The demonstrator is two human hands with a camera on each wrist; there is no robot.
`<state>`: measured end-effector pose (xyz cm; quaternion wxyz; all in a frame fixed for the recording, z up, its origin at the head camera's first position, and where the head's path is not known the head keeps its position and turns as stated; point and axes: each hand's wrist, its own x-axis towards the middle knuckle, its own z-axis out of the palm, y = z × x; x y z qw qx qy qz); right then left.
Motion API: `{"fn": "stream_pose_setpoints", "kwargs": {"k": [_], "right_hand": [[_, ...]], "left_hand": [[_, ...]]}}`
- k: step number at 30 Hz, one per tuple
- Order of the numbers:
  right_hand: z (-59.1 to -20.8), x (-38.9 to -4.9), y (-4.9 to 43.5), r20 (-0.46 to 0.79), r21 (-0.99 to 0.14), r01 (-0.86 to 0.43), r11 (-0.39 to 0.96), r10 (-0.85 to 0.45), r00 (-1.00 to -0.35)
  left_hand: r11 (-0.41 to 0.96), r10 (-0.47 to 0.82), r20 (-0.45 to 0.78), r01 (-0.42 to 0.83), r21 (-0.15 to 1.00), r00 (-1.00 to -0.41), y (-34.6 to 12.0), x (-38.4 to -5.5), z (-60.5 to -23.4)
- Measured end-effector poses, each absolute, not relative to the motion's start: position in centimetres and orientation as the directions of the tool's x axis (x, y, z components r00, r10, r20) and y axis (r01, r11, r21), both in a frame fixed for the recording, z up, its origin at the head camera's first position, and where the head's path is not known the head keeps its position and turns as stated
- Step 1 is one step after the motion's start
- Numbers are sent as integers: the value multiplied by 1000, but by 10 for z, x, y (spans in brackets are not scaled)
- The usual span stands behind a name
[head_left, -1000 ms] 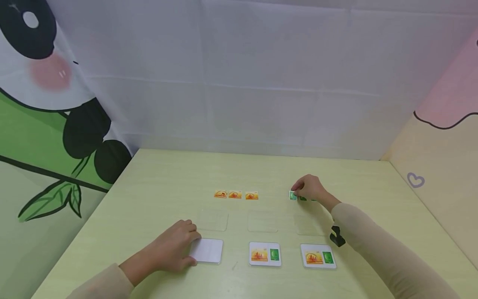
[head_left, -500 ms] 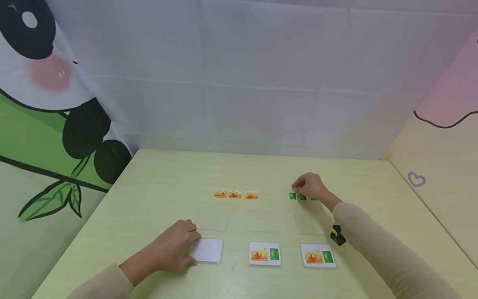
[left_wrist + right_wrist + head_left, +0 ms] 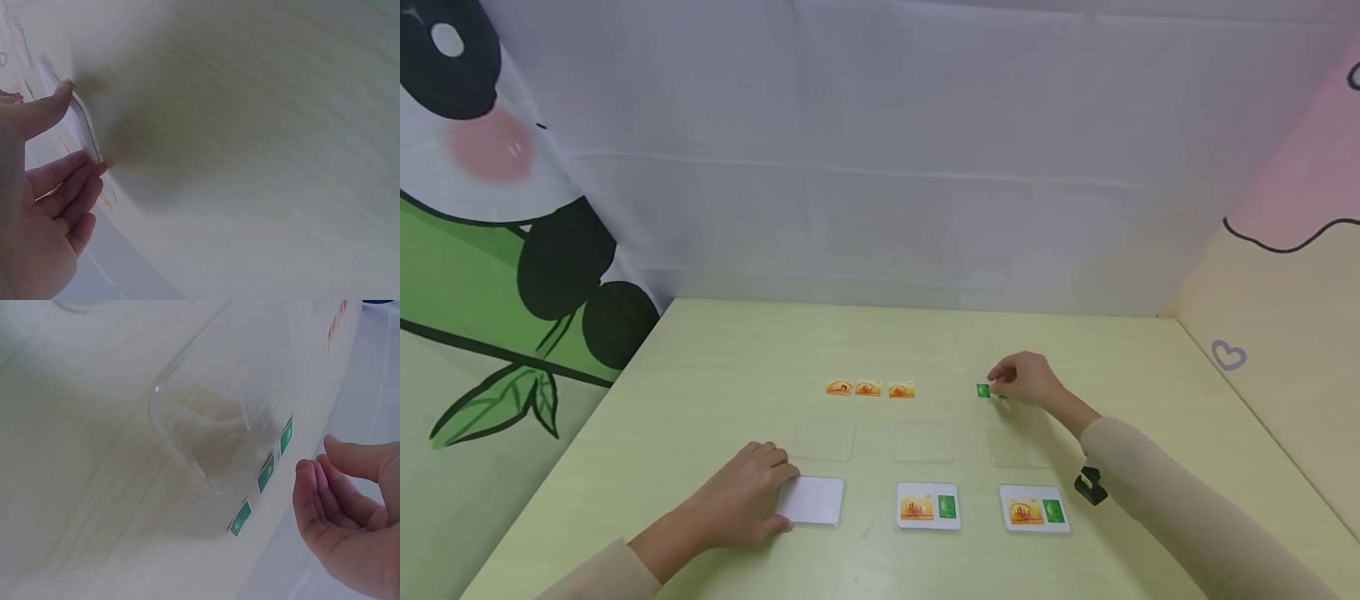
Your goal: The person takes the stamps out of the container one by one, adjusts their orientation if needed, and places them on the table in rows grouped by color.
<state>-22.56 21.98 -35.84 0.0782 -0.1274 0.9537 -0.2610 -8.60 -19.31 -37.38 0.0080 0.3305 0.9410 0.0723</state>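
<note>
My left hand [image 3: 741, 500] holds a flat white card case [image 3: 820, 502] by its left side, fingers on the far edge and thumb on the near one. In the left wrist view its clear rim [image 3: 87, 122] shows between thumb and fingertips. My right hand [image 3: 1028, 379] hovers at a row of small green stamps [image 3: 983, 390], partly hiding them in the head view. From the right wrist, three green stamps [image 3: 265, 474] lie on the table, beside bent fingers [image 3: 306, 494] with nothing between them and the thumb.
Left of the green stamps lie three orange stamps [image 3: 868, 388]. Three clear plastic covers [image 3: 924, 442] form a row nearer me. Two more white cases [image 3: 925, 527] sit right of the held one, each showing an orange and a green stamp. A white cloth [image 3: 880, 217] backs the table.
My right hand has drawn off the leftmost green stamp and shifted slightly right, leaving it on the table. My left hand keeps its hold on the white case. The head view has turned a little.
</note>
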Motion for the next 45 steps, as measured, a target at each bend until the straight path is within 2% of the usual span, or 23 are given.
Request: {"fn": "stream_pose_setpoints", "kwargs": {"k": [7,17,37,45], "right_hand": [[-353,-209,223,-40,-527,-257,810,-326,-945],[-348,-195,220,-64,-529,-251,811,-333,-941],[-350,-171,215,-60,-530,-276,802,-360,-931],[-354,-159,212,-64,-553,-278,785,-373,-926]], "left_hand": [[803,587,-2,582,129,-809,-191,-82,-371],[818,567,-28,558,137,-824,-189,-81,-368],[819,569,-43,561,122,-821,-189,-79,-366],[812,582,-31,580,67,-812,-190,-79,-363]]}}
